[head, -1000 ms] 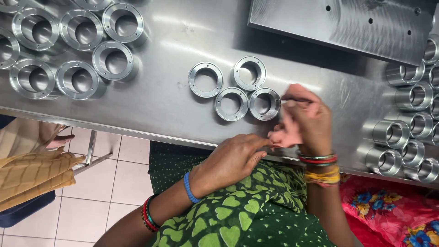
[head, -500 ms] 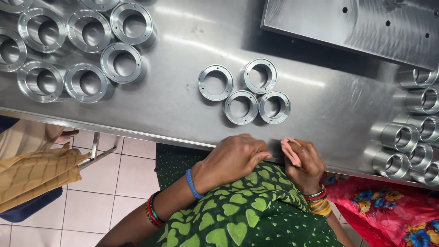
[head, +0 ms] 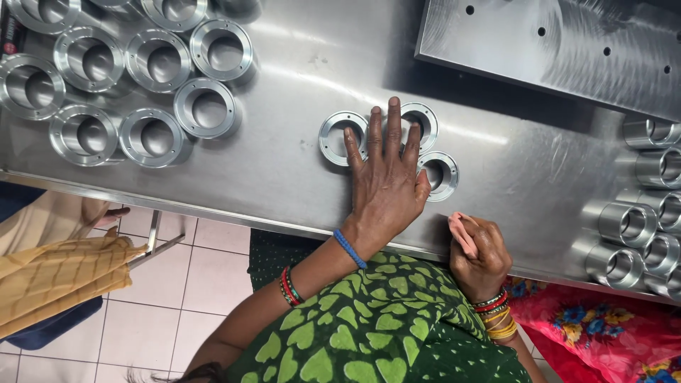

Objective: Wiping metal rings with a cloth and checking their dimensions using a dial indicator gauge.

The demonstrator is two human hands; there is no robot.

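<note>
Item: cluster of four flanged metal rings, counter centre. Three show: one at left (head: 339, 137), one at rear (head: 423, 122), one at right (head: 441, 174); the fourth lies under the palm and cannot be checked.

Left hand (head: 386, 181): open, fingers spread flat, laid over the cluster, fingertips between the left and rear rings. It grips nothing.

Right hand (head: 481, 254): closed around a small pink object (head: 462, 233), possibly an eraser or rubbing block; the view is too poor to tell. It sits at the near edge of the steel counter (head: 284, 184), apart from the rings.

Step in hand, as judged: steadying or gathering the small rings, the pink piece held ready.

Next move, as judged: calls for closing the fingers on a single ring without shifting its neighbours.

Also present: taller metal sleeves, rear left (head: 152, 78) and far right (head: 628, 223); drilled metal plate, rear right (head: 567, 50).
</note>
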